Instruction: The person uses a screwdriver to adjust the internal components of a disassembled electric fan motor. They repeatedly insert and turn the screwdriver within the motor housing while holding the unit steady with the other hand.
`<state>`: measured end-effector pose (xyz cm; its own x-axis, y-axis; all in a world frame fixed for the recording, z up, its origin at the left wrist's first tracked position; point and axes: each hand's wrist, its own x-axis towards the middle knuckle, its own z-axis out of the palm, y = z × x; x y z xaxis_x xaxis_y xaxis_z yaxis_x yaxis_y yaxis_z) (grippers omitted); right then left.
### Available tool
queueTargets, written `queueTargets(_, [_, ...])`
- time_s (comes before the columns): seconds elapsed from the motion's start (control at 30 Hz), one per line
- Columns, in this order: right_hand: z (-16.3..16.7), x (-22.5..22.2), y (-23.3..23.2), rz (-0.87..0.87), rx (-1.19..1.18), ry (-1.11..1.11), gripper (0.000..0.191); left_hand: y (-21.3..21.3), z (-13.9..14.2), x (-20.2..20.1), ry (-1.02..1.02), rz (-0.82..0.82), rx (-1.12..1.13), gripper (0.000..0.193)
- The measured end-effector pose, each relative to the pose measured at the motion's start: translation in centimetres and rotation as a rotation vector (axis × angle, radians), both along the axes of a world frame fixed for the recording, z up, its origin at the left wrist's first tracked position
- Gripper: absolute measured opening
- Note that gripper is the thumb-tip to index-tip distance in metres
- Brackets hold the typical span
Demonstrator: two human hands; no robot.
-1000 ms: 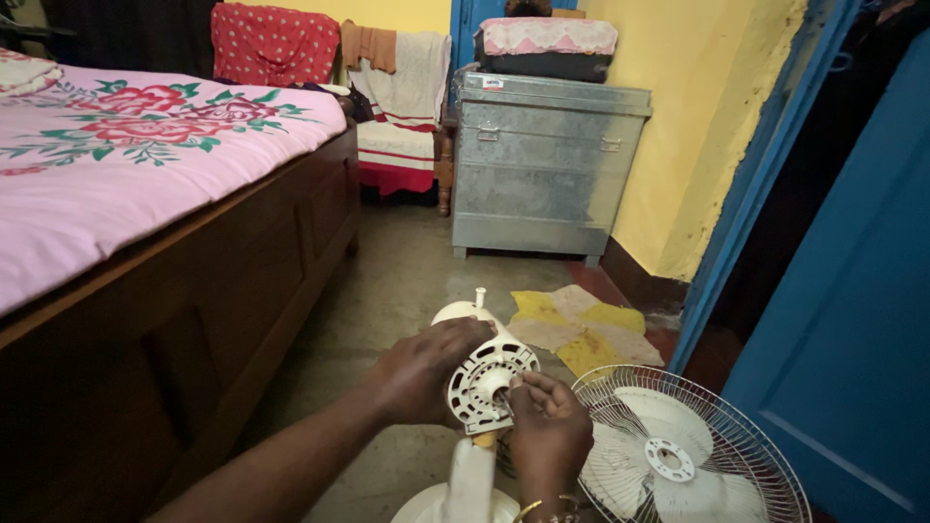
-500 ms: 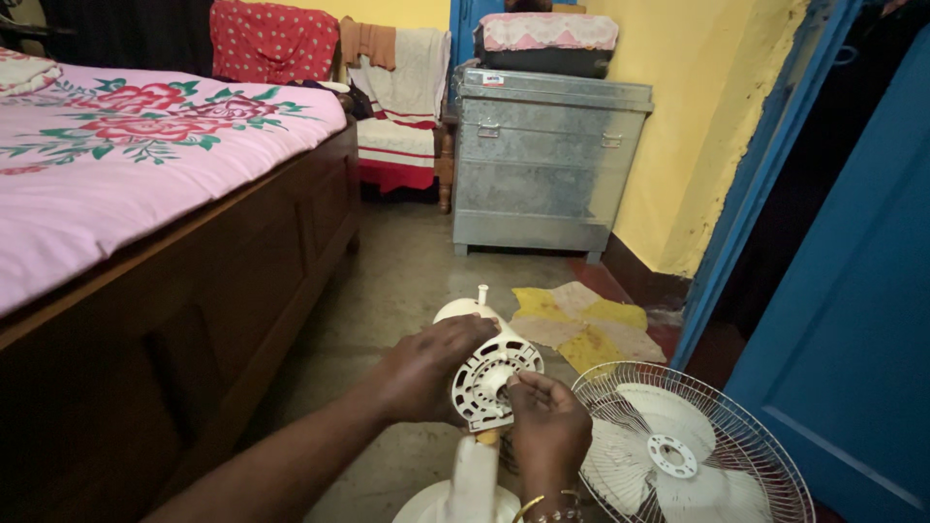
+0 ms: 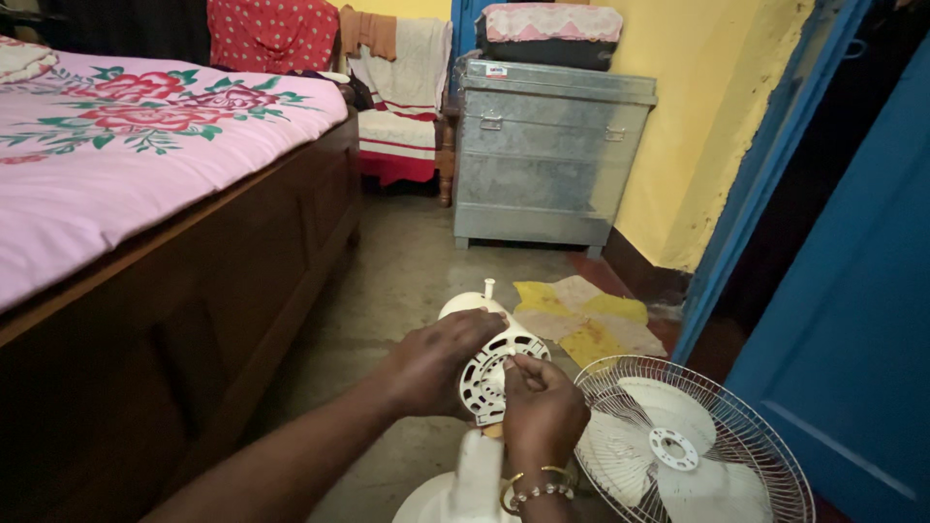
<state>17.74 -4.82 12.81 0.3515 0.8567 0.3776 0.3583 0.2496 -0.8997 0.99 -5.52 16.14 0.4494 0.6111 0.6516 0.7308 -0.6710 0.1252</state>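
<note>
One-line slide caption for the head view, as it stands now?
Left hand grips a white fan motor housing, right hand at its front; fan grille with blades beside it on the floor.

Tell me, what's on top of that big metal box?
On the metal trunk by the yellow wall sits a dark suitcase with a pink cloth draped over it. The trunk's inside is hidden; its lid is shut.

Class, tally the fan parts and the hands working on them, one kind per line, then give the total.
Hands: 2, left hand and right hand
White fan motor housing: 1
Wire fan guard: 1
White fan blade lying in the guard: 1
White fan base: 1
Total: 6
</note>
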Motion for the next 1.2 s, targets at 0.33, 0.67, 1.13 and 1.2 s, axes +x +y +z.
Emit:
queueTargets(0.33, [-0.8, -0.8, 0.5, -0.035, 0.134, 0.061, 0.020, 0.3, -0.3, -0.1, 0.013, -0.007, 0.031, 0.113])
queueTargets(0.67, [-0.4, -1.0, -0.5, -0.107, 0.222, -0.074, 0.018, 0.6, -0.4, -0.2, 0.023, -0.058, 0.110, 0.122])
queueTargets(1.13, [-0.4, -0.8, -0.8, -0.151, 0.199, -0.197, 0.016, 0.1, -0.1, 0.0, 0.069, 0.008, 0.020, 0.121])
queueTargets(1.2, [-0.2, -0.7, -0.8, -0.135, 0.171, -0.167, 0.016, 0.1, -0.1, 0.0, 0.056, -0.007, 0.044, 0.120])
